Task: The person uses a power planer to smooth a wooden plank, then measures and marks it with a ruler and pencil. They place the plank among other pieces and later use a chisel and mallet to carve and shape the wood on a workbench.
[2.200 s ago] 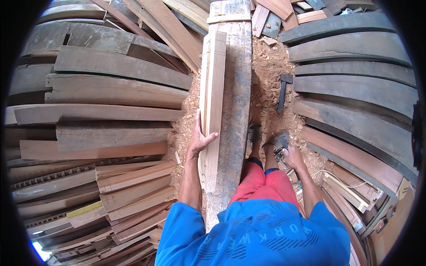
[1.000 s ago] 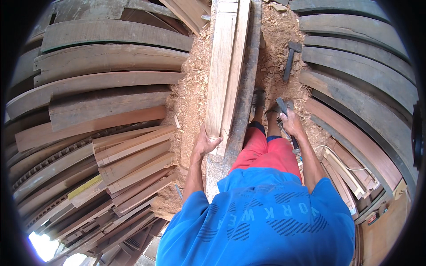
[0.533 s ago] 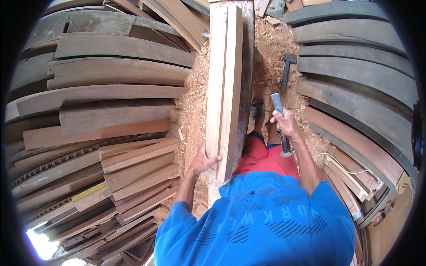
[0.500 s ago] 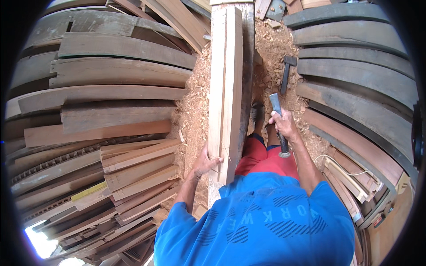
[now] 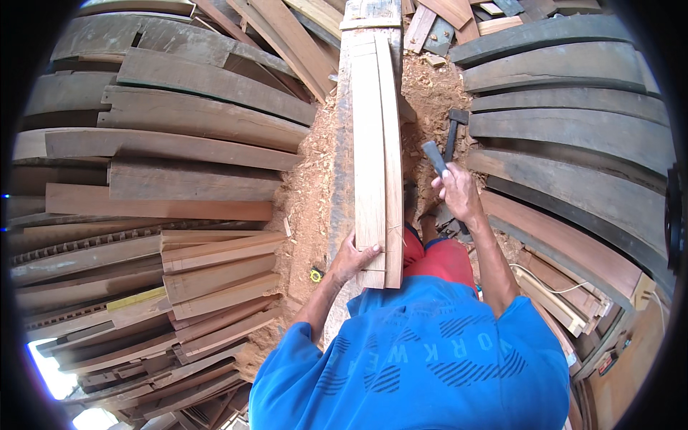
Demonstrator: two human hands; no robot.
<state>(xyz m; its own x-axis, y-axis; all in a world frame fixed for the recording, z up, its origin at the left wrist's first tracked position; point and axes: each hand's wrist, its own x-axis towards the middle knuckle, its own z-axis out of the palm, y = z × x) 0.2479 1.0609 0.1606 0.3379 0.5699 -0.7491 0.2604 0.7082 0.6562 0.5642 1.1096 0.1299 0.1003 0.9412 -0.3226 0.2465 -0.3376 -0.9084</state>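
Note:
Two pale wooden pieces (image 5: 370, 158) lie lengthwise side by side on a worn wooden bench beam (image 5: 342, 136), with pencil lines near their ends. At the near end my left hand (image 5: 350, 259) grips the left piece, thumb on top and fingers over its left edge. To the right of the wood, my right hand (image 5: 459, 192) is closed round a chisel (image 5: 434, 156) held in the air. Its flat metal blade points up and left, and my hand and wrist hide much of the handle. A dark-headed hammer (image 5: 454, 132) lies just beyond the chisel among shavings.
Shavings (image 5: 304, 190) cover the floor on both sides of the beam. Stacked boards (image 5: 208, 118) line the left, and curved grey planks (image 5: 566, 107) line the right. A yellow tape measure (image 5: 316, 274) lies left of my left wrist. A crosspiece (image 5: 370, 24) sits across the beam's far end.
The wooden pieces have shifted right on the beam and turned, showing a broader top face. My left hand has moved right with them. The chisel now tips further left.

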